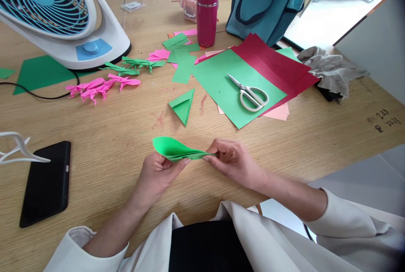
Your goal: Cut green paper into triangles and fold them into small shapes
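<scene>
Both hands grip a partly folded piece of green paper (172, 146) above the near side of the table. My left hand (160, 175) pinches its lower left edge, thumb along the front. At its right end, the thumb and fingers of my right hand (236, 163) are closed on a narrow tip. The paper's upper layer bulges open on the left, and its layers come together toward the right. Just beyond lies a folded green paper triangle (183, 107), flat on the wood. Farther right, white-handled scissors (249, 92) rest on a green sheet (218, 78).
Pink folded figures (101, 86) and green ones (136, 65) lie before a fan (91, 48). A black phone (46, 183) is at left. Dark red sheets (272, 65), a magenta flask (207, 19), a teal bag (265, 6) and a grey cloth (329, 69) stand or lie farther back.
</scene>
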`<state>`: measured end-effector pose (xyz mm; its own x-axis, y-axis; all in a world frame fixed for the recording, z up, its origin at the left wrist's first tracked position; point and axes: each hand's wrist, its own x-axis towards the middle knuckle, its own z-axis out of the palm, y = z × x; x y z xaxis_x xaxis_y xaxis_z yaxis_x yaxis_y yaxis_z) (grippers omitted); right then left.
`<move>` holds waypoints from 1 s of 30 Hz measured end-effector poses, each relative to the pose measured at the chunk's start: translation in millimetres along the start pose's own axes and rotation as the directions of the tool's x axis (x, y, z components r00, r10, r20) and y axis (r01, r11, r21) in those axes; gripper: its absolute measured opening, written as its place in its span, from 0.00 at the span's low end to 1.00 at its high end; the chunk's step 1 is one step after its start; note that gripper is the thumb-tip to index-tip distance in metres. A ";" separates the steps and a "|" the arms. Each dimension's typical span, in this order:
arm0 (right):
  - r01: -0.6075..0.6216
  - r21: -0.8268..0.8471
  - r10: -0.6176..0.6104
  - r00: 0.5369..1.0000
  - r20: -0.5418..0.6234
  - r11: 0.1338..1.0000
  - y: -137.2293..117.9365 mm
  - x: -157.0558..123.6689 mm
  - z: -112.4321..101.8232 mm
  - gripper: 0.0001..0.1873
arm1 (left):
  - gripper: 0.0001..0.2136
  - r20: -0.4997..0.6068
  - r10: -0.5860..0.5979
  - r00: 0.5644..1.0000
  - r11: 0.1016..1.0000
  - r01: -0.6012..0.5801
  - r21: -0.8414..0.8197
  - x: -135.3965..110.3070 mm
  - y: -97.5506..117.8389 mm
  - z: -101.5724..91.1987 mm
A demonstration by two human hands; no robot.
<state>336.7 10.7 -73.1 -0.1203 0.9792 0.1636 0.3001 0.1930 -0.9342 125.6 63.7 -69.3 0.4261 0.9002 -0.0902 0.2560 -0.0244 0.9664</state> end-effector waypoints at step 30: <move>-0.346 0.439 0.317 0.938 0.141 0.829 2.1 9.0 -8.4 0.19 | 0.15 0.084 0.597 0.798 0.654 -0.545 0.525 0.8 -2.0 -25.9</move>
<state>344.2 20.4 -70.9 -0.1509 0.9706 -0.1873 -0.1250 -0.2067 -0.9704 103.1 75.7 -65.1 0.5660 0.6670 0.4845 0.3912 -0.7346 0.5543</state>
